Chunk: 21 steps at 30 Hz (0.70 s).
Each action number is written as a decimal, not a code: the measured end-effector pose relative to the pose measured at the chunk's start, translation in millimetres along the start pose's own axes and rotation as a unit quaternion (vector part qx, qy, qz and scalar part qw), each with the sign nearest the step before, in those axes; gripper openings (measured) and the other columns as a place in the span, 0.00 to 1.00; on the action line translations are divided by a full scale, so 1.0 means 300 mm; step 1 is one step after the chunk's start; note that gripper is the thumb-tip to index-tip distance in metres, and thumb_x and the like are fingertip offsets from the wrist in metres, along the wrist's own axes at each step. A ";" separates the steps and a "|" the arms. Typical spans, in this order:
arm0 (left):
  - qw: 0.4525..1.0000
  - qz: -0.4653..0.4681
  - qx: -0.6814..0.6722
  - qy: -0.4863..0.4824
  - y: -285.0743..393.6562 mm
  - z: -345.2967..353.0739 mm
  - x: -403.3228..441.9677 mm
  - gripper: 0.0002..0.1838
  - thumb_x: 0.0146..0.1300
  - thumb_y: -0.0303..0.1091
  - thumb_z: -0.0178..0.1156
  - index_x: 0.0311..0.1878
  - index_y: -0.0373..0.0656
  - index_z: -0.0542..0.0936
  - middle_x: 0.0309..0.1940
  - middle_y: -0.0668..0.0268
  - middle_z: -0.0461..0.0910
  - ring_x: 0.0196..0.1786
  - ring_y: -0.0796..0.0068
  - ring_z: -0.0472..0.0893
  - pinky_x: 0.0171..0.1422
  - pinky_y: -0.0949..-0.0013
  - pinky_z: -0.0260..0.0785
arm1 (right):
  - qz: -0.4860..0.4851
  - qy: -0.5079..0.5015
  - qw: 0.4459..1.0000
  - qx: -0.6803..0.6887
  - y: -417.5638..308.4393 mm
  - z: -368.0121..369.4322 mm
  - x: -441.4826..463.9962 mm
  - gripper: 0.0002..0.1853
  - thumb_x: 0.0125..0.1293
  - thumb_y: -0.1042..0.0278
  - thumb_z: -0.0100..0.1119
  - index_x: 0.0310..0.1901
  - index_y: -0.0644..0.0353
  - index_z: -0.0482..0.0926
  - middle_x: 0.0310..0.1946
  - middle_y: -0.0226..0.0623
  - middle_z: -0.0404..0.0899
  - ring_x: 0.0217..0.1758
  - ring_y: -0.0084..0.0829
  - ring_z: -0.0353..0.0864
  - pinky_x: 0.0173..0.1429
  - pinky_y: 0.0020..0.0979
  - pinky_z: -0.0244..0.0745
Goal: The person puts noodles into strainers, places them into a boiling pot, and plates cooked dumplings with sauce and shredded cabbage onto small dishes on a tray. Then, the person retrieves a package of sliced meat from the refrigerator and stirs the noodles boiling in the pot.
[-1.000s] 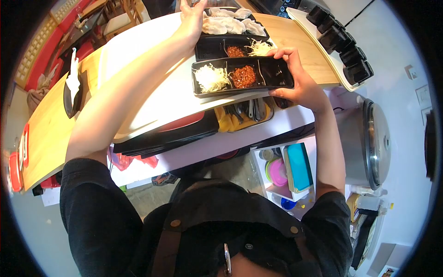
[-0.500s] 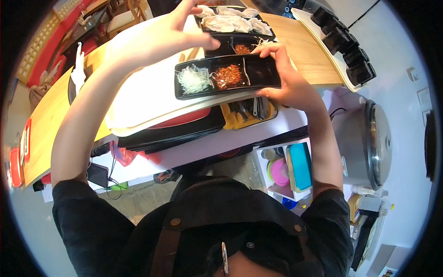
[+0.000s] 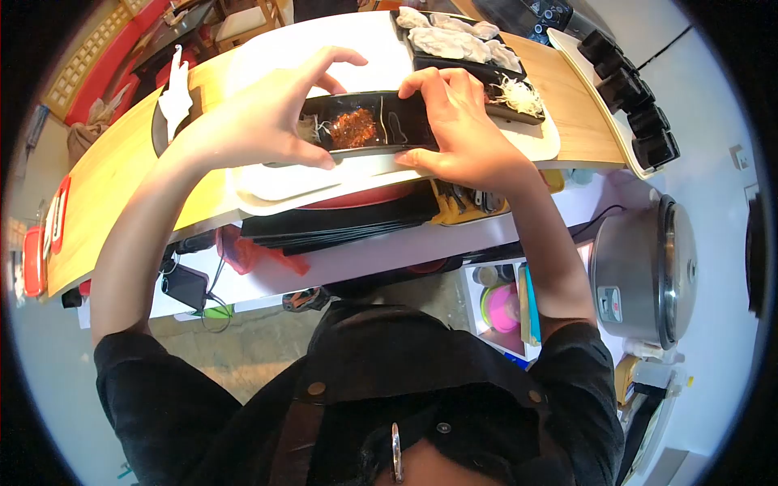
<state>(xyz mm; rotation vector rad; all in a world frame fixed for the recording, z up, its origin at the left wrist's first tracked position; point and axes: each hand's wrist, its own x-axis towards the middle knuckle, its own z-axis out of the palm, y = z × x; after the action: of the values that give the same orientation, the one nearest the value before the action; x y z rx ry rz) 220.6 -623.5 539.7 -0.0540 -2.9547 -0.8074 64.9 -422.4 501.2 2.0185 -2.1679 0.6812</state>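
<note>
Spreading wide, the wooden tabletop [image 3: 596, 142] is partly covered by a white tray [image 3: 279, 185]. Over its near side, a black dish [image 3: 409, 130] is gripped by the right hand [image 3: 462, 134], fingers [image 3: 421, 79] clamped on both long edges; its other end is flanked by the left hand [image 3: 271, 121], whose grip cannot be told. A red chopped mixture [image 3: 353, 128] is held inside.
</note>
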 end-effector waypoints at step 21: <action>0.998 0.053 -0.030 -0.011 -0.289 -0.129 0.171 0.50 0.37 0.20 0.63 0.69 0.58 0.56 0.55 0.56 0.76 0.64 0.62 0.71 0.69 0.60 0.59 | 0.246 0.034 0.969 0.000 0.304 -0.213 -0.193 0.56 0.38 0.61 0.78 0.69 0.51 0.51 0.61 0.51 0.64 0.67 0.48 0.60 0.69 0.44 0.58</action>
<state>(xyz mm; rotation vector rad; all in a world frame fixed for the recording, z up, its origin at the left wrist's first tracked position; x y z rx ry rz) 167.2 -717.0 533.4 -0.2231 -2.9196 -0.8849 -31.0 -342.6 513.9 1.4282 -2.6435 0.7807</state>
